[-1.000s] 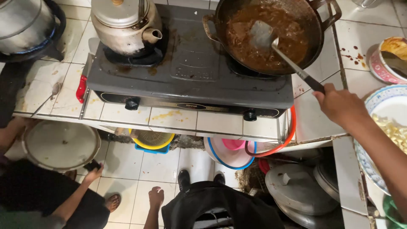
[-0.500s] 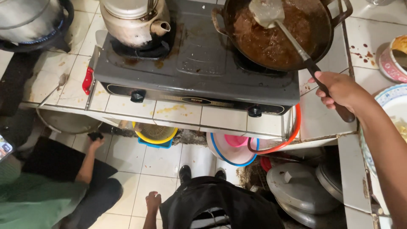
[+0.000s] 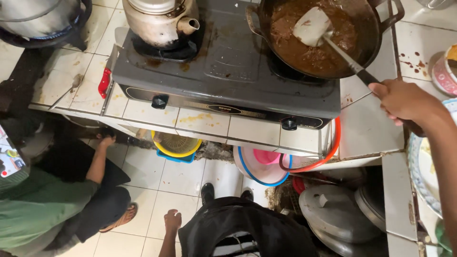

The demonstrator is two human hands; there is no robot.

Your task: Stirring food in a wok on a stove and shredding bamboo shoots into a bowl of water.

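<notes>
My right hand (image 3: 403,101) grips the dark handle of a metal spatula (image 3: 323,35), whose blade rests in the brown stew inside a black wok (image 3: 376,47) on the right burner of a grey two-burner stove (image 3: 228,71). My left hand (image 3: 172,221) hangs low beside my dark clothing, fingers loose, holding nothing. A worn metal kettle (image 3: 157,19) sits on the left burner.
Another person in a green top (image 3: 43,204) crouches at lower left, reaching under the tiled counter (image 3: 190,121). Plastic basins (image 3: 176,145) and a pink bowl (image 3: 266,157) sit below. Pot lids (image 3: 333,214) lie lower right. A plate (image 3: 426,166) and a big pot (image 3: 38,19) flank the stove.
The view has shifted slightly right. The spatula blade stays in the wok with my right hand on its handle. The crouching person has moved further under the counter.
</notes>
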